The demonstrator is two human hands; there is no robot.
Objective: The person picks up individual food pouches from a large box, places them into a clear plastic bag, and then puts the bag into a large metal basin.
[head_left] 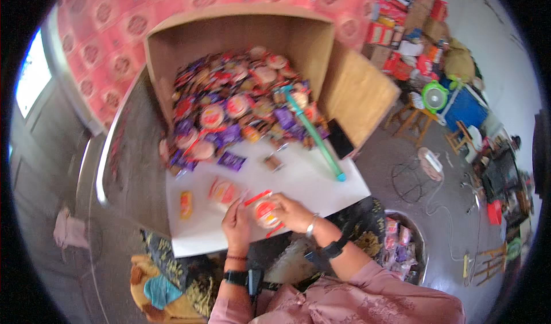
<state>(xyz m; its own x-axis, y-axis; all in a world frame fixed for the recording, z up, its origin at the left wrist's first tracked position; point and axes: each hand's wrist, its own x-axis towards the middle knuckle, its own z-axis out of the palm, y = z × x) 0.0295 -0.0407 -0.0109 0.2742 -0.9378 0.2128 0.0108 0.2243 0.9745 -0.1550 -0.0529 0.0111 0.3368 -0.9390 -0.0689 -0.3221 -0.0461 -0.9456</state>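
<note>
My right hand [292,214] grips a round snack packet [265,213] with red sealed edges and a red and yellow print. Close beside it, my left hand [236,227] is pinched at the fingertips on blurred clear plastic film [243,195]. Whether that film belongs to the round packet [223,190] lying just beyond is unclear. All this is over a white sheet [206,240] in front of a cardboard box [241,27] on its side. Out of the box spills a heap of wrapped snacks [236,104]. A small yellow packet [186,204] rests left of my hands.
A green stick [316,139] leans from the heap onto the sheet. Near the box flap [359,96] lies a black phone [340,138]. Low at my right, a round container [424,255] holds packets. A wooden stool [415,121] and a green fan [434,96] stand farther right.
</note>
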